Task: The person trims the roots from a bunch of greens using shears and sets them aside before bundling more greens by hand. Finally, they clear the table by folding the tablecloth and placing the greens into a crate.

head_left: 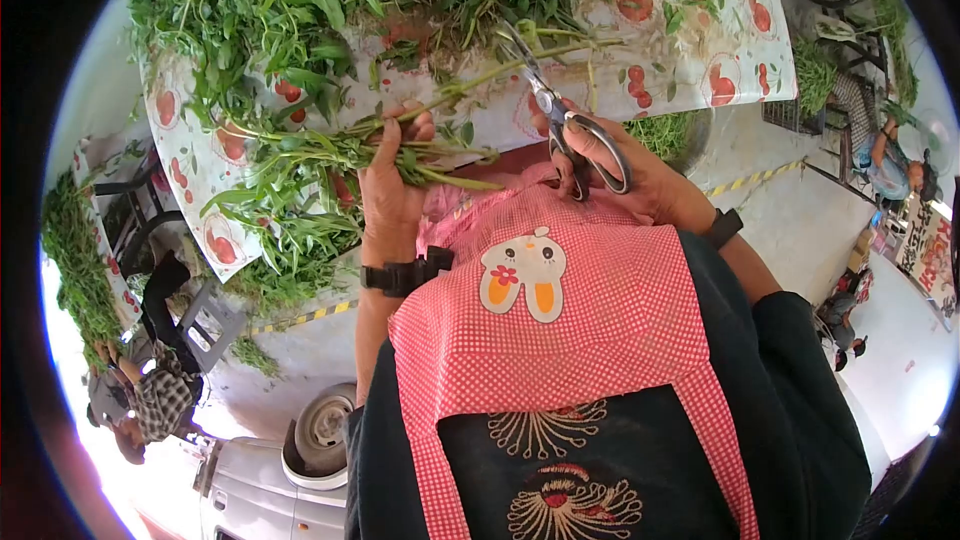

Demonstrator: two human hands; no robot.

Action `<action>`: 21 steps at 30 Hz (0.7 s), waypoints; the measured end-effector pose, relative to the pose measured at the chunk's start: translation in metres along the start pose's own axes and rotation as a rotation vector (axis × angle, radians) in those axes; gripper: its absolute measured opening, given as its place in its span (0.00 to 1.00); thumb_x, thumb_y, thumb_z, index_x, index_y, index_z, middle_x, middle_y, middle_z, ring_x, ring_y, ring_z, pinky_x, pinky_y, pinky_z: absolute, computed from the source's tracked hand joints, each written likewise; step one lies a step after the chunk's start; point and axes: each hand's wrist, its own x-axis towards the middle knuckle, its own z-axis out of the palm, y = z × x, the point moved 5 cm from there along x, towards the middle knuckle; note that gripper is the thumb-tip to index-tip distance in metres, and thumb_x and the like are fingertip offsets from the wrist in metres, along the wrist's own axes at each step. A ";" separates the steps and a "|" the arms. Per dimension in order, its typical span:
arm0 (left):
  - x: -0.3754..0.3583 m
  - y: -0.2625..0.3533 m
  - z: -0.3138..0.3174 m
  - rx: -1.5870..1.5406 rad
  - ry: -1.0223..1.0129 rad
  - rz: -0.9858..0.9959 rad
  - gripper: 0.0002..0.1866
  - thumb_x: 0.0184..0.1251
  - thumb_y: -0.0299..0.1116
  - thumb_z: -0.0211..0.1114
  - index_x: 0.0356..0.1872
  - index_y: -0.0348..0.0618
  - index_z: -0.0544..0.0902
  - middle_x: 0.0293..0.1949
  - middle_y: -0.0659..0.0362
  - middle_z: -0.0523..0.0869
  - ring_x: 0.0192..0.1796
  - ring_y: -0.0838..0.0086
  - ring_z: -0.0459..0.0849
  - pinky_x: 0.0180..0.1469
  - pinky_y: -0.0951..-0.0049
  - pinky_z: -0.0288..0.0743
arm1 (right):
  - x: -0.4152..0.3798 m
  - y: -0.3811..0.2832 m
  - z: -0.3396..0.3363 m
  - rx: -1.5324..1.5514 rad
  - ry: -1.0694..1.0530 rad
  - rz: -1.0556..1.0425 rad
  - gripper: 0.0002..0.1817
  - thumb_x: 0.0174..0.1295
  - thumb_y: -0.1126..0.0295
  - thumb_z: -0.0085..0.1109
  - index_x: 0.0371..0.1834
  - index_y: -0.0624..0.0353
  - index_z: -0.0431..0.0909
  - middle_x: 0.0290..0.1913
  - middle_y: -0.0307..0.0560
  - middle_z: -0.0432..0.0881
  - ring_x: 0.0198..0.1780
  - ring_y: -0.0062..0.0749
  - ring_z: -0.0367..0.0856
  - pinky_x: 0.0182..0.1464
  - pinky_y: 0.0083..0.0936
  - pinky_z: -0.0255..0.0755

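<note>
One leafy green bunch [318, 146] with pale stems is at the table's [745, 55] near edge, pinched in the left hand [392, 188]. Along that edge, the right hand [645, 178] grips one pair of dark-handled scissors [544, 98].

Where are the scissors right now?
In the head view, the scissors are just right of centre, held in the right hand, beside the leafy stems in the left hand and above the bunny picture.

Shiny metal and matt cloth
Scissors [546, 100] have glossy metal blades [527, 62] and smooth, plastic-looking handles [627, 170]; the apron [600, 340] is matt fabric, the tablecloth [685, 70] smooth, plastic-looking.
</note>
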 end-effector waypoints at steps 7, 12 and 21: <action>-0.003 0.003 0.002 0.102 -0.099 0.016 0.12 0.70 0.33 0.55 0.49 0.37 0.74 0.42 0.51 0.83 0.39 0.72 0.84 0.43 0.74 0.80 | 0.031 0.012 -0.010 0.216 0.001 0.059 0.29 0.68 0.46 0.44 0.57 0.61 0.68 0.27 0.33 0.69 0.26 0.18 0.67 0.33 0.19 0.69; 0.002 0.007 -0.004 0.028 -0.018 -0.008 0.12 0.70 0.33 0.55 0.49 0.38 0.74 0.42 0.51 0.83 0.41 0.72 0.84 0.44 0.75 0.81 | 0.026 0.005 -0.008 0.057 -0.058 0.012 0.28 0.68 0.46 0.43 0.56 0.62 0.69 0.22 0.33 0.68 0.21 0.17 0.64 0.26 0.17 0.62; 0.015 0.001 -0.004 -0.199 -0.149 -0.105 0.12 0.71 0.33 0.53 0.50 0.40 0.72 0.41 0.52 0.81 0.39 0.71 0.79 0.44 0.72 0.79 | 0.021 0.014 -0.004 -0.104 -0.147 0.006 0.26 0.59 0.49 0.59 0.46 0.63 0.72 0.32 0.39 0.74 0.34 0.25 0.73 0.37 0.22 0.68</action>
